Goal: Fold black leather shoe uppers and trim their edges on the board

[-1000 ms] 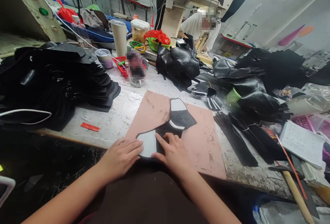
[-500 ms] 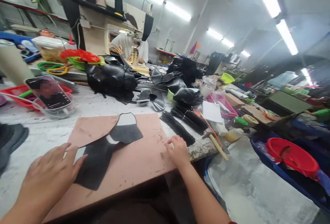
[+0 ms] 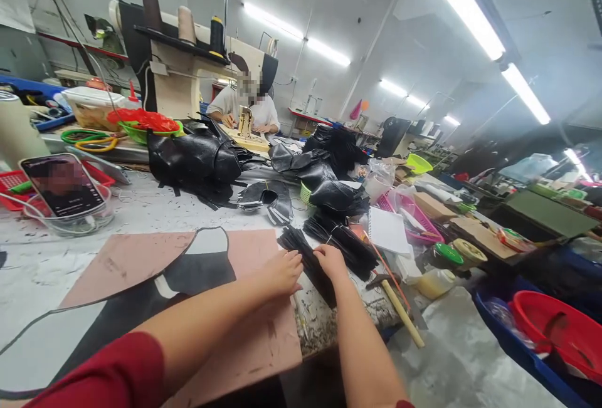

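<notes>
A pink board (image 3: 282,333) lies in front of me with a large black and pale-grey cut piece (image 3: 202,273) spread flat across it. My left hand (image 3: 285,272) reaches over this piece to the board's right edge, its fingers loosely bent and apart, beside a bundle of thin black strips (image 3: 313,267). On the other side of that bundle my right hand (image 3: 332,262) has its fingers curled down onto the strips; the fingertips are partly hidden. A second, tied bundle of black strips (image 3: 348,248) lies just behind.
A hammer (image 3: 399,311) rests at the table's right edge, near a notebook (image 3: 388,230). Black leather pieces (image 3: 197,154) are heaped at the back. A phone (image 3: 63,185) leans at left. Across the table, a person (image 3: 242,107) sits at a sewing machine.
My left hand has let go of the cut piece's left end and crossed rightward to the strips. My right hand has moved from the board's edge onto the bundle. The view has shifted.
</notes>
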Demonstrator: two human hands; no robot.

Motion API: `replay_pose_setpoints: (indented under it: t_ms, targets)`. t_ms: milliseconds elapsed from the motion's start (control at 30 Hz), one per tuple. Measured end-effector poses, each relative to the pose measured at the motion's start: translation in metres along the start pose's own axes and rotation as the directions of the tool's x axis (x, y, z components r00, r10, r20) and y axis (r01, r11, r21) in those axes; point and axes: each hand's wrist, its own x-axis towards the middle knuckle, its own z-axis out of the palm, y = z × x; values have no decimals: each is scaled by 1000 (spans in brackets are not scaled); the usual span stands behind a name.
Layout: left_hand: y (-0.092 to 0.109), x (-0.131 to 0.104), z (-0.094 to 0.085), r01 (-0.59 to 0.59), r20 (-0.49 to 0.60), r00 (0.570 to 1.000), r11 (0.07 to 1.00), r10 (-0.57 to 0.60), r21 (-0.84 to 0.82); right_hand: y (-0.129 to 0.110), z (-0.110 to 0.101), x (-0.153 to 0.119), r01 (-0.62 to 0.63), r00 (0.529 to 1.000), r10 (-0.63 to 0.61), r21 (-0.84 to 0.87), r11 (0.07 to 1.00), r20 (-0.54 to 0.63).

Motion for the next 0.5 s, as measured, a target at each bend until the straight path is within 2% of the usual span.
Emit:
replay_pose_setpoints:
  t_ms: [67, 167, 267, 333, 400, 467, 500]
  targets:
    - [2, 20, 12, 8, 7, 1000, 1000, -8, -23, 3, 2, -1, 21, 999, -21, -1, 1000, -48]
    - [6, 37, 25, 36, 10, 999, 998, -35, -53, 3, 7, -4, 43, 980, -48, -31, 999, -195]
    - [10, 45, 31, 71, 15, 997, 995, -70, -73, 3, 12, -7, 94, 918, -108, -56, 994, -381]
    - [11, 48, 32, 85, 14, 996, 993, -85, -83, 4, 9, -8, 136, 852, -148, -60, 989, -502]
    - [11, 52, 32, 100, 11, 995, 991, -100, -92, 7, 0, -9, 152, 767, -154, -56, 987, -623]
    - [10, 56, 32, 119, 7, 993, 988, -119, -101, 7, -13, -10, 138, 667, -131, -51, 989, -733]
    - [10, 58, 32, 126, 5, 992, 986, -126, -106, 6, -19, -12, 118, 601, -106, -43, 992, -792]
